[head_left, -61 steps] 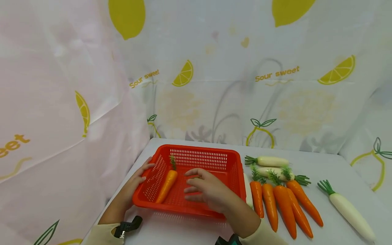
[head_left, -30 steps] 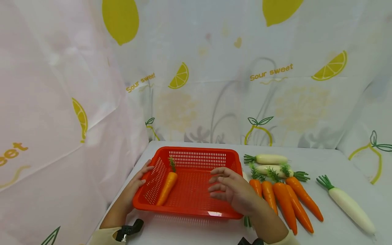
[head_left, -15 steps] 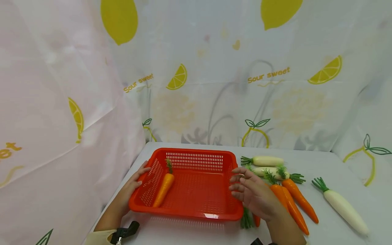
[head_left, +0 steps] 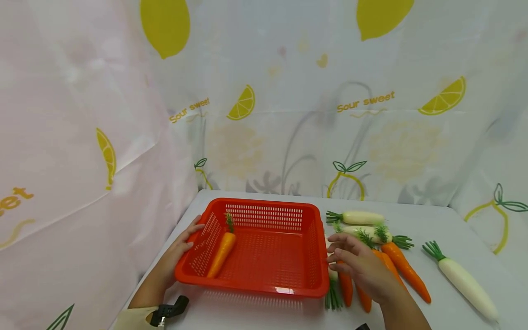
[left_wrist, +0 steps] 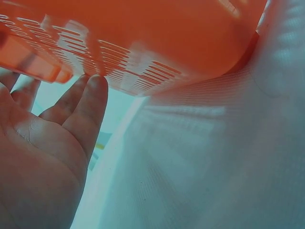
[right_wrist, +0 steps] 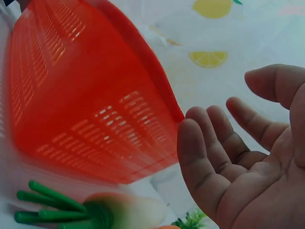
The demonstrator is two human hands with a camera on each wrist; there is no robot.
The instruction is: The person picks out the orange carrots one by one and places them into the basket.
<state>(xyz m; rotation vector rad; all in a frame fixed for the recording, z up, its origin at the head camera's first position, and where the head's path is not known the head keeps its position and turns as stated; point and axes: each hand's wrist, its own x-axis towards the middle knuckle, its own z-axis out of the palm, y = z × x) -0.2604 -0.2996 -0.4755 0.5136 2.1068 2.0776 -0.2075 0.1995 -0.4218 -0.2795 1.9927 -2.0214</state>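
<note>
A red plastic basket (head_left: 264,256) with slotted walls sits on the table, and one carrot (head_left: 222,253) lies along its left side inside. My left hand (head_left: 175,254) touches the basket's left wall and rim; the left wrist view shows its fingers (left_wrist: 93,102) extended against the slotted side. Just outside the right rim is my right hand (head_left: 365,266), fingers loosely bent and holding nothing. In the right wrist view its fingertips are very close to the rim; contact is unclear. Below this hand lie several carrots (head_left: 345,286), partly covered by it, and a white radish (right_wrist: 138,210) beside the basket.
Two white radishes (head_left: 363,217) lie one behind the other at the back, right of the basket. Another radish (head_left: 468,286) lies apart at the far right. A lemon-printed cloth (head_left: 288,114) hangs behind and beside the white table (head_left: 445,224).
My right hand has moved right, from above the basket's inside to beyond its right rim, over the carrots. The left hand stays at the left side; the carrot inside stays put.
</note>
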